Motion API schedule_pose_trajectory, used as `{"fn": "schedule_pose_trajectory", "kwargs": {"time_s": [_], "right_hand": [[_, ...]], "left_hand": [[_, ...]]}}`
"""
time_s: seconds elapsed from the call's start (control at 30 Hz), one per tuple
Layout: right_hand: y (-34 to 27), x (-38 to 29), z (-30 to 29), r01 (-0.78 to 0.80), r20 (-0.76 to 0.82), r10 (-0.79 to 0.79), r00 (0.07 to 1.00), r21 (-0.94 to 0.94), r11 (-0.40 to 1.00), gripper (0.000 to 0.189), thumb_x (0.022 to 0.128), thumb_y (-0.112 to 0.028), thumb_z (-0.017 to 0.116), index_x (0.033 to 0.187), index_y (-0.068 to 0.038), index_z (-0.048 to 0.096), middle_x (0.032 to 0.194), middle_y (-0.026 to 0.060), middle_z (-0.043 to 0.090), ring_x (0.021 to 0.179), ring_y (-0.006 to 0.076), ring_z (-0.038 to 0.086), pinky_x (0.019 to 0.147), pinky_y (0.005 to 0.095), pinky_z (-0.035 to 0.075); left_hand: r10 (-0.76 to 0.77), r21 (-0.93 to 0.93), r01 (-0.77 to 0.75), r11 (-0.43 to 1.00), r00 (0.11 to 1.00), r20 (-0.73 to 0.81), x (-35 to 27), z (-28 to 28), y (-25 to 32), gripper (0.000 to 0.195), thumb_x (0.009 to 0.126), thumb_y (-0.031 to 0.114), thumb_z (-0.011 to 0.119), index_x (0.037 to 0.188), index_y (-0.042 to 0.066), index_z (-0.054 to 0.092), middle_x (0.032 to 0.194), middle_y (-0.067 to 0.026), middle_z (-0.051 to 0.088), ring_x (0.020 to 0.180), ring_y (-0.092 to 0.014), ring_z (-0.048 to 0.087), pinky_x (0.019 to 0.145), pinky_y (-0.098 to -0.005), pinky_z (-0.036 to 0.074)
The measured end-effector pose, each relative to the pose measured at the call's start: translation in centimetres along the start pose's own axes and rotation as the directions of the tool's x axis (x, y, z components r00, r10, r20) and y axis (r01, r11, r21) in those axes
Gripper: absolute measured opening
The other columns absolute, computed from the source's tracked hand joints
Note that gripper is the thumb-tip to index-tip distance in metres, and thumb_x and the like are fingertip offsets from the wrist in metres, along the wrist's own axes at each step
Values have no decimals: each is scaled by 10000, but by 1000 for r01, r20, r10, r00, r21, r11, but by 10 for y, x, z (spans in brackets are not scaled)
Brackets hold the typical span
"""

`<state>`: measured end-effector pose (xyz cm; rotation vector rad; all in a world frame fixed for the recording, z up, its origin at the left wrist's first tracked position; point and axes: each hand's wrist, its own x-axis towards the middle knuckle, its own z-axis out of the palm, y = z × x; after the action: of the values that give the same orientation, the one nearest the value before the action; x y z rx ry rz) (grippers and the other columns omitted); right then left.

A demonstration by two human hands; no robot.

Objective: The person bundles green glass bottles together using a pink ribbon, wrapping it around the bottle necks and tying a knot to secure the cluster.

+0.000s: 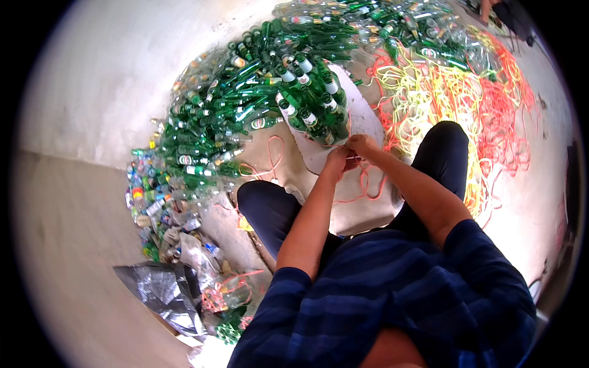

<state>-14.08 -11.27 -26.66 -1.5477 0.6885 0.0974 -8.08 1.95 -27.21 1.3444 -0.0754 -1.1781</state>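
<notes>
A cluster of green glass bottles [317, 103] stands upright in front of me on a pale flat board [359, 99]. Red plastic cord [349, 122] runs along the cluster's near right side. At the near edge of the bottles, my left hand [338, 161] and my right hand [362, 145] meet, with the fingers of both closed on the cord. A loose red loop [368, 181] hangs below my hands. Another length of red cord [276, 156] lies on the floor to the left. The exact grip of the fingertips is hard to make out.
A long heap of green and clear bottles [244, 87] curves along the wall. Plastic bottles [152, 198] and a black plastic bag [165, 292] lie at the left. Tangled yellow cord [428, 99] and red cord [501, 124] spread at the right. Part of another person [504, 14] shows at the far right.
</notes>
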Motion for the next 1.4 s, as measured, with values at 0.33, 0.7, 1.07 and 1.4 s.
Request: {"fn": "schedule_pose_trajectory", "kwargs": {"time_s": [0.33, 0.7, 1.07, 1.4], "right_hand": [[7, -3, -6, -66, 59, 63, 996, 44, 997, 169, 780, -169, 711, 899, -60, 659, 773, 67, 632, 649, 171, 595, 568, 314, 498], [29, 37, -14, -118, 6, 121, 993, 263, 957, 87, 797, -135, 672, 807, -49, 672, 708, 49, 572, 554, 168, 509, 456, 339, 374], [24, 33, -27, 176, -200, -236, 951, -277, 945, 187, 760, -219, 725, 855, -57, 731, 793, 112, 701, 749, 252, 666, 657, 402, 511], [24, 38, -31, 216, -308, -387, 869, -469, 857, 221, 746, -266, 707, 800, -52, 715, 826, 168, 704, 811, 350, 675, 730, 448, 526]], "left_hand": [[95, 383, -42, 923, 988, -121, 1, 0, -9, 375, 971, 439, 546, 841, 99, 637, 751, -22, 663, 561, -107, 612, 492, -271, 479], [96, 67, -89, 994, 989, -110, -4, 12, 2, 319, 982, 372, 546, 828, 95, 582, 688, -18, 603, 536, -117, 581, 490, -264, 468], [290, 527, -181, 830, 948, -131, 13, -14, -7, 243, 912, 255, 607, 958, 39, 707, 724, -50, 632, 511, -155, 553, 494, -317, 460], [470, 690, -282, 667, 878, -95, 16, 1, -1, 237, 899, 234, 600, 984, 48, 721, 811, -119, 715, 742, -283, 685, 723, -385, 535]]}}
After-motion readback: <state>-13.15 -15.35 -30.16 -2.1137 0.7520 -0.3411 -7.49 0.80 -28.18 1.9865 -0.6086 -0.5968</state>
